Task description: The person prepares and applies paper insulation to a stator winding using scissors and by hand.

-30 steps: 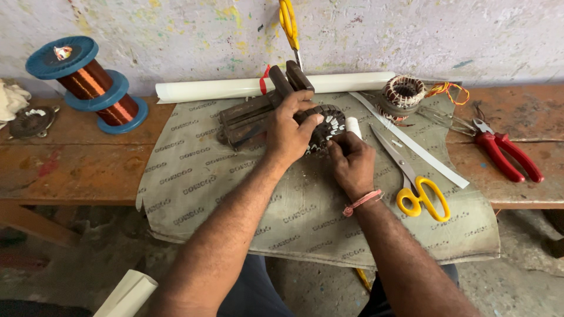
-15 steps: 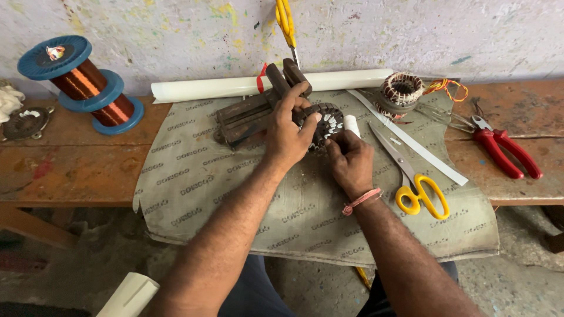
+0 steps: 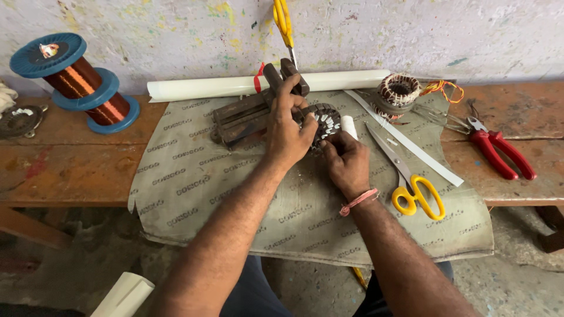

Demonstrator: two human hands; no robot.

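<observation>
Worn wooden surface [image 3: 76, 170] against a paint-flecked wall, grey printed cloth [image 3: 194, 194] spread over it. I read this as slot-insulation work on the dark stator core [image 3: 324, 120]. Left hand [image 3: 289, 132] grip is closed over the core's left rim, pinning it against the dark metal block [image 3: 244, 117]. Right hand [image 3: 348, 161] grip pinches a small white paper roll [image 3: 349, 125] right at the core's right edge, touching it. My call: hold the core dead steady, feed paper square to the slot, don't crease it. Yellow-handled scissors [image 3: 411, 188] lie just right of the wrist.
</observation>
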